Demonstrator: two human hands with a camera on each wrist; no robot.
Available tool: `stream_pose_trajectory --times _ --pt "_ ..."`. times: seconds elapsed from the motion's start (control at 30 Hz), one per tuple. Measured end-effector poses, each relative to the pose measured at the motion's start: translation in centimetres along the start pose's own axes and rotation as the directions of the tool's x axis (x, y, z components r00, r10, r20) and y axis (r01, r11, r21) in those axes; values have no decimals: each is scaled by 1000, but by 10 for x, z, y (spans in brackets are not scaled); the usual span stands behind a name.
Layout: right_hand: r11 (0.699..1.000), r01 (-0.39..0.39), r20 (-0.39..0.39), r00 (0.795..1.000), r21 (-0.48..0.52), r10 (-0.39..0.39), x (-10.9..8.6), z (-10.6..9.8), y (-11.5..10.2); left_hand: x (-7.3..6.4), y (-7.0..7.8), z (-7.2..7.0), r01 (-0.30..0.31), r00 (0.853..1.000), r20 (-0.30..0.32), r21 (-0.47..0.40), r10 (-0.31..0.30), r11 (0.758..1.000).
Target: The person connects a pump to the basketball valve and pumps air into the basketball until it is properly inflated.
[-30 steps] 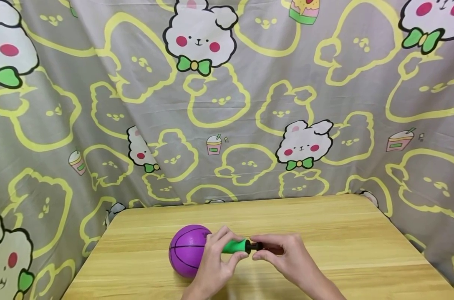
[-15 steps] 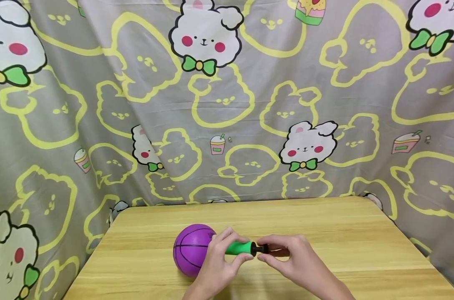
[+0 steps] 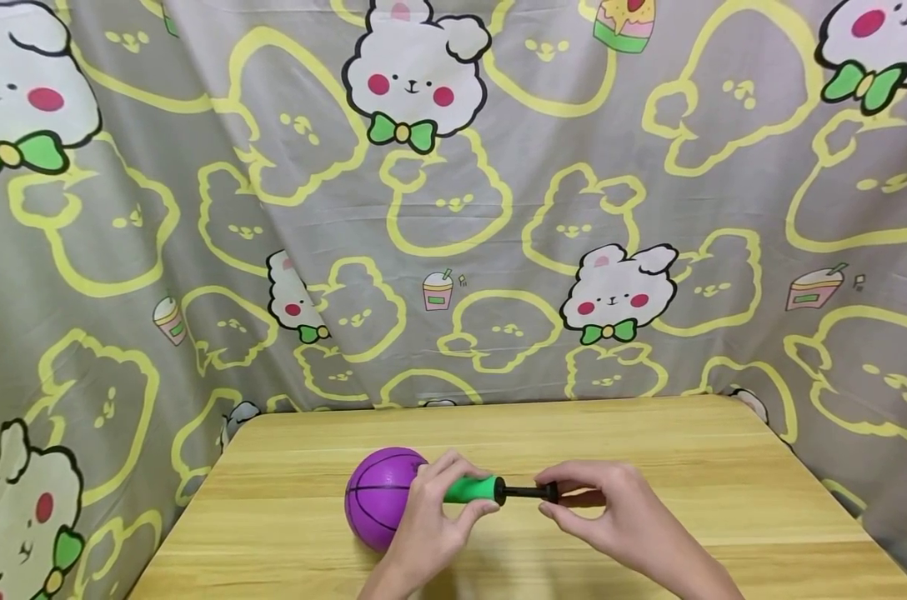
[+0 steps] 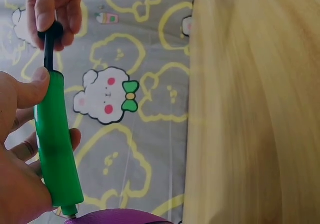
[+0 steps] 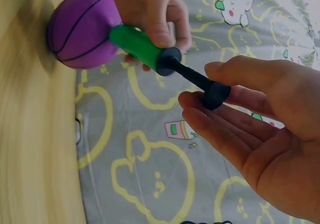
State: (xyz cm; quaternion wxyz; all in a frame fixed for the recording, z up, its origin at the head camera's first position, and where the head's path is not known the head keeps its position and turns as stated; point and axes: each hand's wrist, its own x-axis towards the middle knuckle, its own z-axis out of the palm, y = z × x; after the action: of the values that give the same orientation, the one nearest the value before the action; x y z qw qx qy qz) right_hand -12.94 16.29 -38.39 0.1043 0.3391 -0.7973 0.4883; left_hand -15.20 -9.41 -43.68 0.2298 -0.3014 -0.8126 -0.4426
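Note:
A purple ball (image 3: 378, 498) with black seam lines sits on the table, left of both hands. My left hand (image 3: 434, 525) grips the green barrel of a hand pump (image 3: 472, 490), thumb and fingers curled round it. In the left wrist view, a thin metal needle joins the pump's (image 4: 57, 144) lower end to the ball (image 4: 117, 217). With thumb and fingers my right hand (image 3: 622, 508) pinches the black knob at the end of the plunger rod. A length of black rod (image 5: 190, 75) shows between barrel and knob.
The wooden table (image 3: 648, 433) has rounded back corners. Behind it and at both sides hangs a grey curtain (image 3: 483, 208) printed with rabbits, yellow outlines and drink cups.
My right hand has moved to the right with the knob, drawing the black rod farther out of the barrel. My left hand still grips the barrel, and the ball stays by it.

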Motion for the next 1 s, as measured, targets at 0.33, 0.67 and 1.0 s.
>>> stream_pose_trajectory --times 0.33,0.67,1.0 --pt "996 44 -51 998 -75 -48 -6 -26 -5 3 -6 -8 -30 998 -57 32 32 999" --pt "998 43 -29 999 -46 -45 -10 -40 -11 4 -5 -10 -16 998 -56 7 16 1000" --pt "999 40 -62 997 -36 -42 -8 -37 -9 3 -2 -7 -6 998 -60 9 7 1000"
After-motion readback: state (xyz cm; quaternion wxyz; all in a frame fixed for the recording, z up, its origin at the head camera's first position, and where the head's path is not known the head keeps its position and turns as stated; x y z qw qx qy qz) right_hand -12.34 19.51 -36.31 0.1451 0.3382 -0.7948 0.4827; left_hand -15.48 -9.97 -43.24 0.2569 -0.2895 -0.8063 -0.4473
